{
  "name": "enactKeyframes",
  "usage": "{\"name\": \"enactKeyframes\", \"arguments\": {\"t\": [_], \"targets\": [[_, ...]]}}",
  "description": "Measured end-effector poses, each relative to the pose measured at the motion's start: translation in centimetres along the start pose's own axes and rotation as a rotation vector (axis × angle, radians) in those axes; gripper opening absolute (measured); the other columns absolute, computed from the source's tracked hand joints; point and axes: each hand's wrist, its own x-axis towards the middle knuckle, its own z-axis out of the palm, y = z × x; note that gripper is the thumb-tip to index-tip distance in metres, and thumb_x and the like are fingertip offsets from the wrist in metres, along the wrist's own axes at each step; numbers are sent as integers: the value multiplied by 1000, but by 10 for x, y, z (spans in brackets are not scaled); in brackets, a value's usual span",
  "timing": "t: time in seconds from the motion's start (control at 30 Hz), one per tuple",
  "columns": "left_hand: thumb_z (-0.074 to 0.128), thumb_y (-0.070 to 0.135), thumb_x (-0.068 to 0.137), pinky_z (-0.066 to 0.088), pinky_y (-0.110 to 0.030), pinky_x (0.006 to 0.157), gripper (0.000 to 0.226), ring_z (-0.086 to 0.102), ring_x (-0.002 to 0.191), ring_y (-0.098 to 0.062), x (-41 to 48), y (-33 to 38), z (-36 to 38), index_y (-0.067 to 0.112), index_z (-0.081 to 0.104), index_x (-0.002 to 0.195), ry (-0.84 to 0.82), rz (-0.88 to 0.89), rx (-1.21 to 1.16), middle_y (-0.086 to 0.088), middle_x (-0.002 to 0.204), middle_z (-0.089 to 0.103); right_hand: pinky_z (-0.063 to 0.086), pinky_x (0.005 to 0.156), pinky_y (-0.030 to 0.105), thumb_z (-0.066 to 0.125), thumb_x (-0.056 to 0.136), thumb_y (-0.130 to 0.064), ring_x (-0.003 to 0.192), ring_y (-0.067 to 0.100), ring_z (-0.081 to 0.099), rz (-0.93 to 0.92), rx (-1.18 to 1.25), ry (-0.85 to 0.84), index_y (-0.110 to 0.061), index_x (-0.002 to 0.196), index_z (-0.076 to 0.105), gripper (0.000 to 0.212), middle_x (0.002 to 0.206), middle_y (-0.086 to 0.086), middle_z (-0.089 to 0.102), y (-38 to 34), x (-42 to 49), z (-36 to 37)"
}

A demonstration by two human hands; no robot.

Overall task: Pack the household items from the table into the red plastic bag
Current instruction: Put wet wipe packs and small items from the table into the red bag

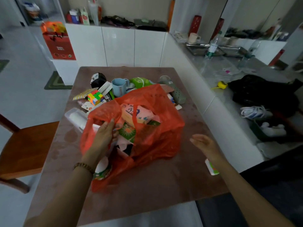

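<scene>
The red plastic bag stands open in the middle of the brown table, with packets and boxes inside. My left hand reaches into its left side, fingers on the bag's rim; what they touch inside is hidden. My right hand hovers open to the right of the bag, holding nothing. Behind the bag lie a colour cube, a blue mug, a green packet, a black ball-shaped item and a clear box.
A small white and green box lies at the table's right edge under my right forearm. A wooden chair stands at the left. White cabinets are behind the table. A cluttered counter runs along the right.
</scene>
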Motion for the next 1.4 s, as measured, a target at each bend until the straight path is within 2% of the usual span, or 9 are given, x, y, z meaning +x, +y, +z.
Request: {"name": "enactKeyframes", "arguments": {"t": [0.1,0.27,0.5,0.67,0.8,0.97,1.17,1.27,1.4], "targets": [[35,29,101,25,-13,33,27,35,34,0,1,-10,3,10,46,85,53,-5,32,1,57,47,44,64,0,74,78,-7,101,16,53,77,-139,89,1,116,62,40,109,8,60,49,-5,-41],[32,25,102,27,-9,31,38,39,29,0,-8,-17,18,8,54,76,105,44,166,7,38,51,42,100,35,75,78,-16,125,26,47,228,-334,0,-11,132,53,58,136,7,46,116,-1,-72],[31,27,102,41,-11,46,36,51,56,-7,-14,-10,15,14,57,79,195,79,214,1,69,59,51,86,38,77,71,-5,104,34,60,115,-609,81,-4,126,57,59,121,20,61,136,2,-61],[36,31,100,33,-20,52,34,43,52,-7,-10,5,-1,18,57,77,212,44,90,6,66,62,57,66,29,62,85,3,85,22,61,391,122,-56,-5,126,56,42,106,11,62,68,-11,-17],[33,26,101,28,-11,34,37,37,36,-2,7,27,-24,13,56,76,122,85,48,9,49,57,56,62,21,57,86,2,76,10,66,184,408,-322,-14,122,59,39,96,4,68,-7,-26,44],[37,22,101,28,-12,34,30,35,37,-2,28,51,-60,6,56,85,-8,79,176,8,55,64,57,73,22,64,83,4,96,11,65,-31,251,-537,-19,120,60,44,111,-1,67,-75,-16,150],[55,22,93,58,-21,58,7,64,71,-18,41,81,-115,20,62,92,-150,-115,450,-6,84,70,47,86,22,67,85,-12,105,11,57,-217,-48,-427,-19,115,63,31,122,1,60,-99,6,231],[54,22,93,59,-21,65,15,68,82,-23,50,95,-142,13,66,96,-208,-225,517,-9,92,72,50,79,30,67,85,-16,93,13,62,-233,-61,-436,-32,91,67,17,109,-4,66,-110,14,243],[49,25,96,57,-26,73,20,68,81,-19,78,104,-167,15,66,99,-139,-234,559,-3,95,72,54,79,32,62,88,-13,91,17,65,-219,62,-399,-17,95,69,10,100,1,69,-143,35,254]]}}
